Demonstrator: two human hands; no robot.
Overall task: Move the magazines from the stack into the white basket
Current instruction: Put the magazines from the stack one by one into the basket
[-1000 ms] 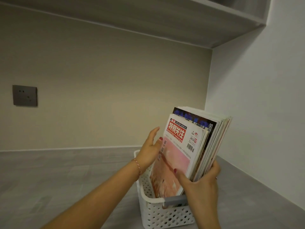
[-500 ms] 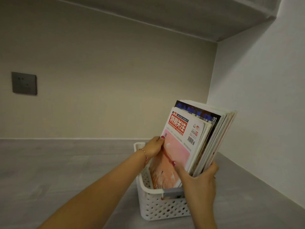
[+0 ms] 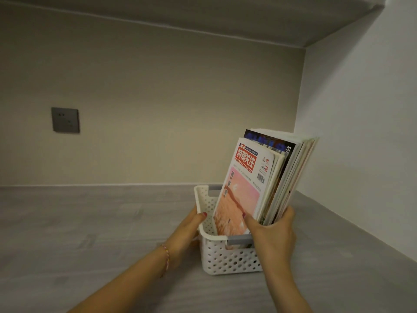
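right hand (image 3: 272, 236) grips magazines (image 3: 259, 179) in basket (image 3: 225, 258)

Your work surface is a grey, wood-grain countertop (image 3: 94, 224) that runs back to the beige wall at twelve o'clock and to the white wall at three o'clock. One thing stands directly on it: the white basket (image 3: 230, 256), perforated with round holes, at about four o'clock from the middle of your view, close to the corner where the two walls meet.
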